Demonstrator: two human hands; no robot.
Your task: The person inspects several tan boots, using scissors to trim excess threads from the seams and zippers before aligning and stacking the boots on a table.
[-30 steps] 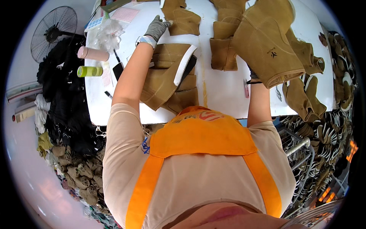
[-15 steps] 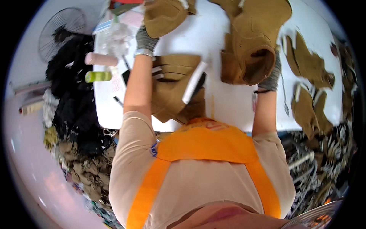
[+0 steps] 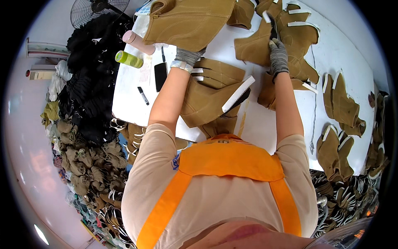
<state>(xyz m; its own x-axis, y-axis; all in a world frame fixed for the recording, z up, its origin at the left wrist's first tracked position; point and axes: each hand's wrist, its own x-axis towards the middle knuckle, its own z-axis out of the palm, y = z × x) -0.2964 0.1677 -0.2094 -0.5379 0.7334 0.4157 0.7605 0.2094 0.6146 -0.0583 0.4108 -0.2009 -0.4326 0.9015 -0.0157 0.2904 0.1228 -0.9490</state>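
Note:
My left hand [image 3: 190, 56], in a grey knit glove, is under the lower edge of a large brown suede boot upper [image 3: 188, 25] raised at the upper left. Its fingers are hidden behind the upper. My right hand [image 3: 278, 57], gloved alike, closes on the dark-lined, white-edged rim of another brown boot upper [image 3: 255, 45] beside a pile of uppers [image 3: 296, 39]. Between my forearms lies a stack of brown boot uppers [image 3: 211, 97], the top one showing a white edge strip.
Left on the white table [image 3: 128, 97] are a pink bottle [image 3: 139, 42], a green bottle [image 3: 129, 59], a phone [image 3: 160, 76] and a marker [image 3: 143, 95]. More uppers [image 3: 342, 99] lie at the right. Black material [image 3: 89, 83] and brown pieces [image 3: 87, 162] are heaped beside the table.
The view has shifted. The large upper at my right hand is no longer there; a large upper is now raised at my left hand. My right hand has moved forward onto another upper.

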